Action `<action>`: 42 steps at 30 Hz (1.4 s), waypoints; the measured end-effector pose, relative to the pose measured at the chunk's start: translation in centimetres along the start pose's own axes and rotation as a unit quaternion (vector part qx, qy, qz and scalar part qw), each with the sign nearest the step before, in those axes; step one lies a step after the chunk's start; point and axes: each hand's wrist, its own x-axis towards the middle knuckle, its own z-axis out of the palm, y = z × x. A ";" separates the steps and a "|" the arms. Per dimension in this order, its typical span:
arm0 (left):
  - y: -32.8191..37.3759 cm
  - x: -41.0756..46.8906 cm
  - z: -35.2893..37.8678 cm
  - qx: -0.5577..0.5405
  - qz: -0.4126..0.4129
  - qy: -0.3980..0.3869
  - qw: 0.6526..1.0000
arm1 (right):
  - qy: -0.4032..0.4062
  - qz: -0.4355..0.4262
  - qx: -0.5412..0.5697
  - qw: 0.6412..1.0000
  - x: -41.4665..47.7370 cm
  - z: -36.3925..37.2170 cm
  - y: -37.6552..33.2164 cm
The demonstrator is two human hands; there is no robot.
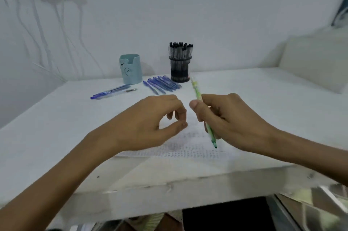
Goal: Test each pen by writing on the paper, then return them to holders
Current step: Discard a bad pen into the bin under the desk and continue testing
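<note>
White table bears paper, teal holder, black holder, loose blue pens.

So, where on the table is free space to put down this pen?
For the green pen, bare table lies right of the black mesh holder and paper, and left, nearer than the loose pens. Crowded: the row of blue pens between the teal holder and black one.

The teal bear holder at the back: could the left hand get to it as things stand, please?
Probably yes: the left hand seems empty, and only flat-lying blue pens lie between it and the teal holder.
</note>
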 end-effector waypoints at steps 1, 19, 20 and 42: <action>2.0 0.8 1.2 -0.015 0.026 0.000 1.000 | 0.018 0.014 -0.001 1.000 -2.3 -1.4 0.2; 26.8 10.0 33.6 -0.206 0.250 -0.312 0.893 | 0.302 0.378 -0.074 0.872 -37.9 -7.4 8.2; 27.7 9.2 36.1 -0.204 0.247 -0.347 0.881 | 0.304 0.414 -0.080 0.854 -39.9 -6.1 9.2; 31.2 -0.1 53.9 -0.063 0.221 -0.614 0.755 | 0.164 0.772 0.015 0.614 -62.5 13.6 23.6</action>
